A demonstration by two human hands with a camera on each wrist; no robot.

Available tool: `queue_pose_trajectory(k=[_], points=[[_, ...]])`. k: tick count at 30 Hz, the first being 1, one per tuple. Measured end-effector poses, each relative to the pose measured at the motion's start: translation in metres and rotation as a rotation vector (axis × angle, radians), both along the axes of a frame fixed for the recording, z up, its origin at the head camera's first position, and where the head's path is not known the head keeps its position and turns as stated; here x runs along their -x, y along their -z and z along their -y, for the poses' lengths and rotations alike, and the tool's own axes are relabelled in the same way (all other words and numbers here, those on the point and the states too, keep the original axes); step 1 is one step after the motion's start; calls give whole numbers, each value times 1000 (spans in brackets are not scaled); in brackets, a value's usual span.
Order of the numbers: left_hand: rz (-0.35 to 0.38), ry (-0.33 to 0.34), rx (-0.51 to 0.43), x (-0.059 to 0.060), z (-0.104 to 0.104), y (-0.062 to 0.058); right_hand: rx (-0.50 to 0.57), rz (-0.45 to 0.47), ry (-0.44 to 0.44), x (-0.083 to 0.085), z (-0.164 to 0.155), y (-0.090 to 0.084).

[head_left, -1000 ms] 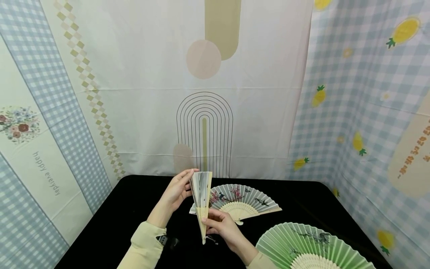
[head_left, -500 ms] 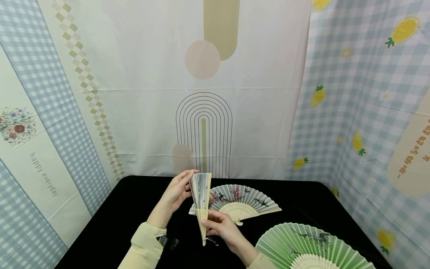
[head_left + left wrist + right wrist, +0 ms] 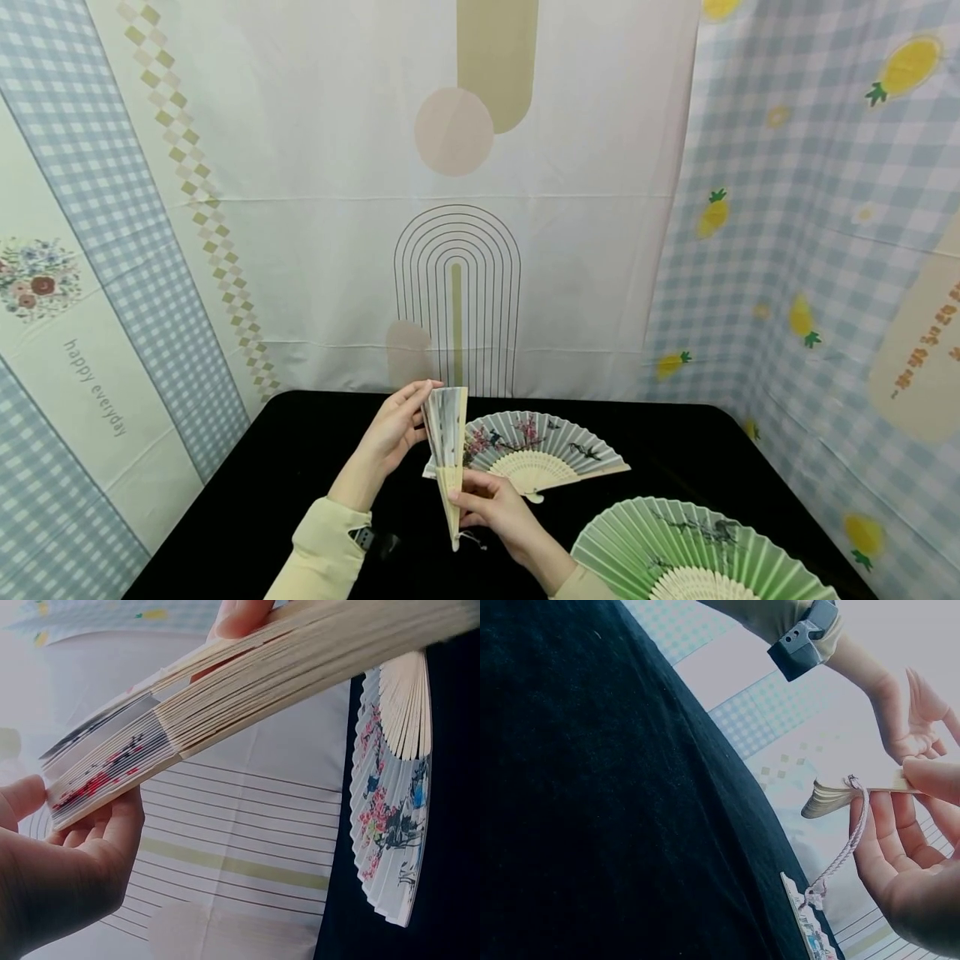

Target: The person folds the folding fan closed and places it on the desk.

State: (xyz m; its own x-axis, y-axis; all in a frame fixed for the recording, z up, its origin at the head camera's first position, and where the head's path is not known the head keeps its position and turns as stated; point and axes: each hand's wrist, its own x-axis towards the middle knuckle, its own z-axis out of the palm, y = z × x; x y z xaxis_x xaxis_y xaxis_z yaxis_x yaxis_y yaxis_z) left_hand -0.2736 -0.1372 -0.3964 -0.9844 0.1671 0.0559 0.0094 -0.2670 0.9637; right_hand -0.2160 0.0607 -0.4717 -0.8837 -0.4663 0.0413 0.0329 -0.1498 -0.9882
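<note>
The left hand [image 3: 390,433] has its fingers [image 3: 112,825] clamped on the top of the nearly folded fan [image 3: 448,450], held upright above the black surface [image 3: 247,500]. The right hand [image 3: 498,512] pinches its ribs low down, beside the open blossom fan [image 3: 547,450].

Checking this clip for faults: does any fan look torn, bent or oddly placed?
Nothing stands out. The nearly folded fan is held upright by the left hand at its top and the right hand near the pivot. The grey fan and green fan lie spread flat on the black table, apparently undamaged.
</note>
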Motion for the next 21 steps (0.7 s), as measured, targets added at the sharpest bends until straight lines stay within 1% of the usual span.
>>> queue_pose_trajectory(k=[11, 21], points=[[13, -21, -4, 1, -1, 2, -12, 7, -1, 0, 0, 1], [10, -22, 0, 2, -1, 5, -23, 23, -23, 1, -1, 3]])
